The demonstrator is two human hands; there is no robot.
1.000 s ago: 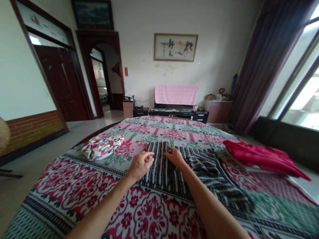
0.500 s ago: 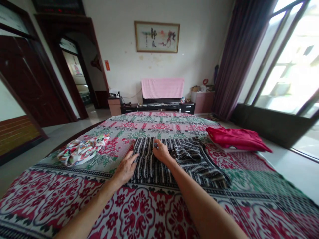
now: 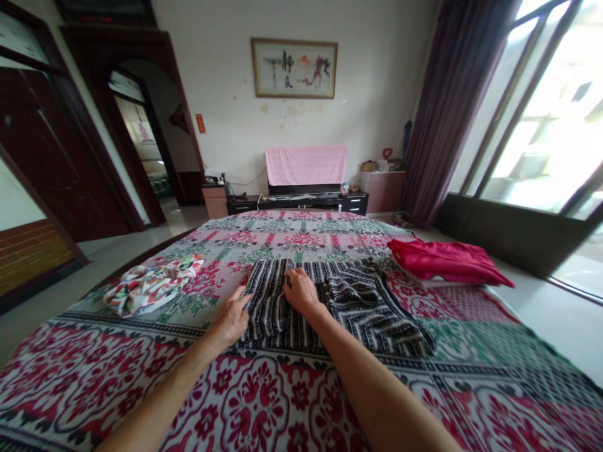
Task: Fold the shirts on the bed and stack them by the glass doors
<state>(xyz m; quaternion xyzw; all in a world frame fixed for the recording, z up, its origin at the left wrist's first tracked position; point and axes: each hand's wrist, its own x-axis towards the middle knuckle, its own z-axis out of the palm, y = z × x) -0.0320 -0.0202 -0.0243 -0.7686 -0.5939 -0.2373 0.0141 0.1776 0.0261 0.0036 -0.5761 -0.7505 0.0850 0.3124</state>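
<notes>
A black-and-white striped knitted garment (image 3: 268, 301) lies partly folded on the patterned bedspread (image 3: 264, 402), its left part doubled over in a flat panel. At the garment's left edge is my left hand (image 3: 232, 319), with thumb and fingers closed on the cloth; some fingertips are hidden. My right hand (image 3: 301, 290) rests on top near the inner edge of the folded panel, its fingers curled onto the fabric. To the right of that hand, a bunched part of the same garment spreads out towards the right, creased and uneven.
A crumpled white cloth with a colourful print (image 3: 148, 285) lies at the left. Folded red satiny fabric (image 3: 447, 260) sits at the right edge of the bed. Beyond the bed stand a low black cabinet (image 3: 355, 204) and something draped with a pink towel (image 3: 306, 165).
My left hand has shifted slightly left and its fingers have drawn closer together at the garment's edge. My right hand has moved a little left and down, its fingers lower on the cloth.
</notes>
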